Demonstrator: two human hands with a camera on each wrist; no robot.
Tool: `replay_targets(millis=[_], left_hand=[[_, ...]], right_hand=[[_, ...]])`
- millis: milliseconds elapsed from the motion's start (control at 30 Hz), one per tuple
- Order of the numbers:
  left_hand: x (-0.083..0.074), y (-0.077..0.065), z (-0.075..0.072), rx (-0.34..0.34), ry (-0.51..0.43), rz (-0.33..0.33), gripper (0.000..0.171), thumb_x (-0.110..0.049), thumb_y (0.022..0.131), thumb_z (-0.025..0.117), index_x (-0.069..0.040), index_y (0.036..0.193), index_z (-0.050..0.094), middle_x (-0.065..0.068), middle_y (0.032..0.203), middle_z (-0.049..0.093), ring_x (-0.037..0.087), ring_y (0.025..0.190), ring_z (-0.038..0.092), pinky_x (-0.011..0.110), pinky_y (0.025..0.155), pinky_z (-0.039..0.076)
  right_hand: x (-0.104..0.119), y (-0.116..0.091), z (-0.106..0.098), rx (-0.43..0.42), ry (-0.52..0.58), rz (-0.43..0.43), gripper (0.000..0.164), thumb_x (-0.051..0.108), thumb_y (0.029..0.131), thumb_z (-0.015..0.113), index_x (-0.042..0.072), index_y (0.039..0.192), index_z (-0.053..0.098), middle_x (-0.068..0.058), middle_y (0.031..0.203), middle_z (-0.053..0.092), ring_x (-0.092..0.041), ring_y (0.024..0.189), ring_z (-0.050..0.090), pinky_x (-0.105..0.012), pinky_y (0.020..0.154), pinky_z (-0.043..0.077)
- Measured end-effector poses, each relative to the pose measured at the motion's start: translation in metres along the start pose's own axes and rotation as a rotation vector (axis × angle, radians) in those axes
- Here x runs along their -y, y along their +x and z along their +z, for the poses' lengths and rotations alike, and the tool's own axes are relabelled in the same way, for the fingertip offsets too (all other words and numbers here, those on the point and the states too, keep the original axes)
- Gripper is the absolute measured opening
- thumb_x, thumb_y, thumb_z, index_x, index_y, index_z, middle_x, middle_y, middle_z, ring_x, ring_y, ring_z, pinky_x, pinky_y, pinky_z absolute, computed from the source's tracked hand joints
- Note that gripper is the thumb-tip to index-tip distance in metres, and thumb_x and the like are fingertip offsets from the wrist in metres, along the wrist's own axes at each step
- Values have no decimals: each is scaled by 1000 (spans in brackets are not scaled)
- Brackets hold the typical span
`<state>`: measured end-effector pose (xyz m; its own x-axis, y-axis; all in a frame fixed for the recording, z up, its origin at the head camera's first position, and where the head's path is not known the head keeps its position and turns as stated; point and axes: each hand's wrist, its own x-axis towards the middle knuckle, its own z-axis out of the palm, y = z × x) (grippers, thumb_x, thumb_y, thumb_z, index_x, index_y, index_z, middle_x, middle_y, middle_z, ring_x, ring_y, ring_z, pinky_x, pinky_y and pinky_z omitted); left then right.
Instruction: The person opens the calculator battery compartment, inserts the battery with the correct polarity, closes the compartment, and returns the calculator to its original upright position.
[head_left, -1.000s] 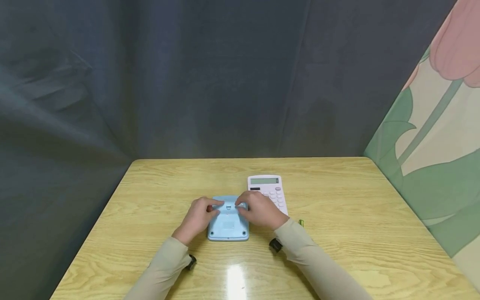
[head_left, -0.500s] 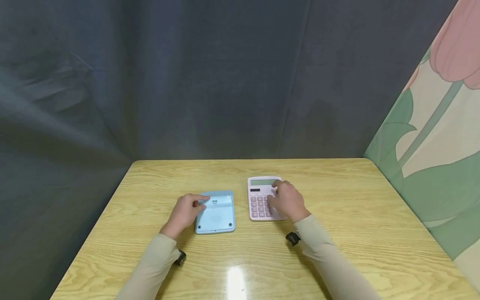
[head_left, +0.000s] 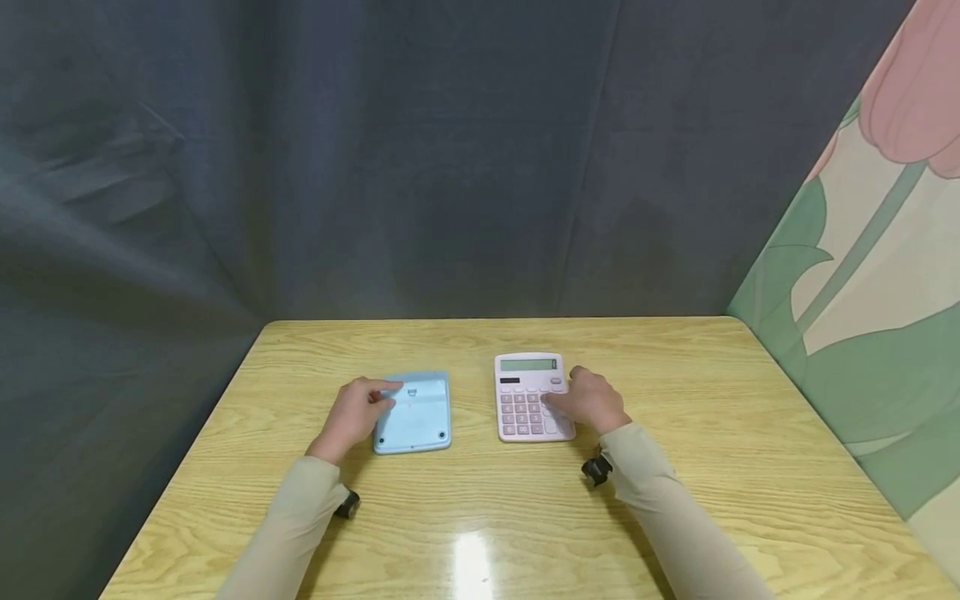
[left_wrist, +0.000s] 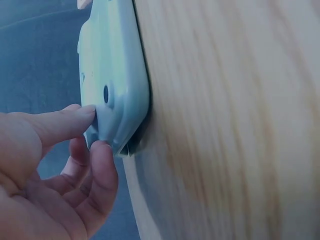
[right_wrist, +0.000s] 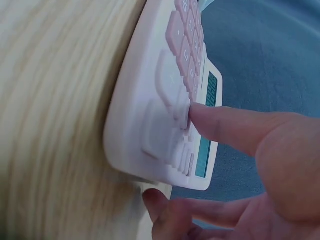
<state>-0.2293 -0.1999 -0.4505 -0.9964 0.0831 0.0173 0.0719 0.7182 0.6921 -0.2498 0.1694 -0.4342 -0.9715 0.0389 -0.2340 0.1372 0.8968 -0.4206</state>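
A light blue calculator [head_left: 412, 417] lies face down on the table, its back showing a small latch tab and two round feet at the near corners. My left hand [head_left: 352, 415] pinches its left edge; in the left wrist view the thumb [left_wrist: 80, 120] presses on the back while a fingertip meets the rim. To its right is a pink calculator [head_left: 522, 408], face up with a lit display. My right hand [head_left: 592, 402] straddles its right edge. The thumb [right_wrist: 220, 122] touches the keys, and the other fingers [right_wrist: 170, 212] lie loosely beside the edge, close over the wood.
Both calculators rest on a wood-grain table [head_left: 480, 492]. A dark curtain [head_left: 465, 167] hangs behind its far edge and along the left. On the right stands a wall panel [head_left: 862, 317] with a painted tulip.
My left hand has moved left and slightly away, taking the blue calculator along. My right hand has left it and reached the pink calculator. A green object by the right sleeve is out of sight.
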Motion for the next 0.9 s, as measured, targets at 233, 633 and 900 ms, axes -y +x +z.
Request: replay_targets(millis=[233,633,900], left_hand=[[-2,1,3,-77,43,9,31,-10,94,71,-5,124,71,19,107,55,27,92,55,36,73,52],[-53,-4,41,-50,463,-141,103,-68,79,71,4,147,43,29,126,37,42,110,40,49,77,50],[-65,-4,55,-41,457,-163,103,-55,80,75,2,154,31,39,138,28,53,124,34,67,93,43]], right_hand=[[1,-1,0,16,15,2,71,48,87,71,-6,131,55,-22,119,65,-29,95,62,-44,76,52],[7,-6,1,-48,-15,-33,66,43,87,73,-6,127,55,-21,112,66,-33,95,63,-48,73,53],[20,-12,5,-98,-76,-38,65,41,87,73,-5,130,54,-22,112,62,-33,96,62,-52,75,54]])
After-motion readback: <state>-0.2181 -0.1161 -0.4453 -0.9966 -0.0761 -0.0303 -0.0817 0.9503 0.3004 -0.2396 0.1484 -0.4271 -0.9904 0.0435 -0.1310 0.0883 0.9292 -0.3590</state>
